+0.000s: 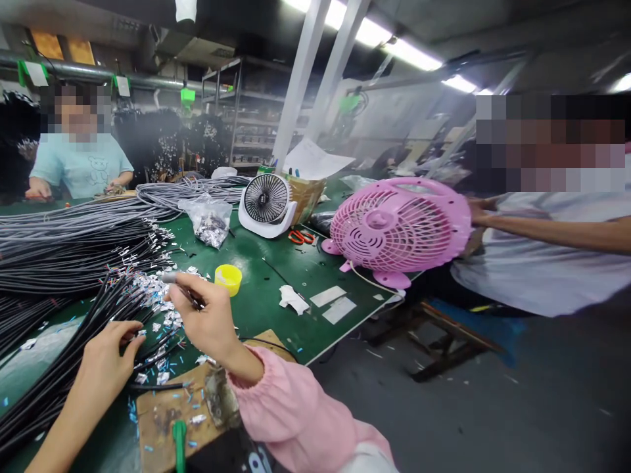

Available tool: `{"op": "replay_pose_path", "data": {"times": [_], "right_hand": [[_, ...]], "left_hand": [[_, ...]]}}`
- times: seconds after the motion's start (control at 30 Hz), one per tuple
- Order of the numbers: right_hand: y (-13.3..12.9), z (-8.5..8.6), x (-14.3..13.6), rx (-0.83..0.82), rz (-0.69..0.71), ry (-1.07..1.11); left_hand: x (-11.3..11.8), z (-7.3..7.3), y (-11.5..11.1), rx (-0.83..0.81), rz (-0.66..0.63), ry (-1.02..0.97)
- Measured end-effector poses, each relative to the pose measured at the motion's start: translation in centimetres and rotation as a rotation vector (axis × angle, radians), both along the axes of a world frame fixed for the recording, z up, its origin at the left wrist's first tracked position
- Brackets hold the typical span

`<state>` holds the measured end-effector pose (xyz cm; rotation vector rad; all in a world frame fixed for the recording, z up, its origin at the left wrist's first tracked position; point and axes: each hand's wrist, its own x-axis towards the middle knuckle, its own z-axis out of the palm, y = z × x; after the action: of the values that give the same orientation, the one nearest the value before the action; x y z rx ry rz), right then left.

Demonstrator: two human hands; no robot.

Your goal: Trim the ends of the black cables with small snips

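Note:
My left hand point(108, 361) is closed in a pinch at the lower left, beside a bundle of black cables point(64, 394). A cable end with a white and blue tip point(142, 333) shows at its fingertips; the rest is mostly hidden by the fingers. To its right, my right hand point(210, 318), in a pink sleeve, grips a slim dark tool point(194, 299) with a grey tip; its exact kind is unclear. Stripped wire ends point(148, 292) and silvery foil scraps lie just beyond both hands.
On the green table point(256, 269) stand a yellow ring-shaped tub point(228, 280), a white fan point(267, 203), a pink fan point(394, 226) and a bag point(211, 220). Orange-handled scissors point(301, 237) lie farther back. A wooden board point(162, 420) is nearest me. Two people are at the table.

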<state>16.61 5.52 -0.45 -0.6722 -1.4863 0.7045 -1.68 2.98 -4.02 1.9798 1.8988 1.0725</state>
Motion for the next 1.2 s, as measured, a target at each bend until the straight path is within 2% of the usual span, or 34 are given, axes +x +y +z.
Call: {"op": "replay_pose_path", "data": {"times": [0.17, 0.3, 0.43, 0.57, 0.63, 0.77, 0.83, 0.97, 1.2], "right_hand": [[0.3, -0.2, -0.1, -0.040, 0.034, -0.139], [0.2, -0.1, -0.1, -0.058, 0.032, -0.320], [-0.5, -0.5, -0.2, 0.026, 0.032, -0.728], [-1.1, -1.8, -0.4, 0.125, 0.206, -1.141], [-1.0, -2.3, -0.4, 0.100, 0.191, -1.096], [-0.8, -2.6, -0.3, 0.115, -0.012, -0.521], [-0.9, -2.5, -0.2, 0.184, 0.021, -0.348], [-1.3, -2.4, 0.0, 0.234, 0.155, -0.334], [-2.1, -1.9, 0.3, 0.292, 0.121, -0.470]], "left_hand": [[1.0, -1.2, 2.4, 0.054, 0.004, 0.104], [1.1, -0.5, 2.8, 0.108, 0.026, 0.040], [0.4, 1.2, 0.5, 0.209, 0.141, -0.089], [0.5, 2.7, -2.9, 0.324, 0.229, -0.224], [0.7, 3.1, -3.9, 0.317, 0.157, -0.237], [1.1, 3.2, -4.2, 0.335, 0.026, -0.226], [1.4, 3.0, -4.1, 0.369, -0.008, -0.203], [2.1, 2.8, -4.4, 0.418, -0.024, -0.134], [2.6, 1.5, -4.7, 0.571, 0.046, 0.071]]}}
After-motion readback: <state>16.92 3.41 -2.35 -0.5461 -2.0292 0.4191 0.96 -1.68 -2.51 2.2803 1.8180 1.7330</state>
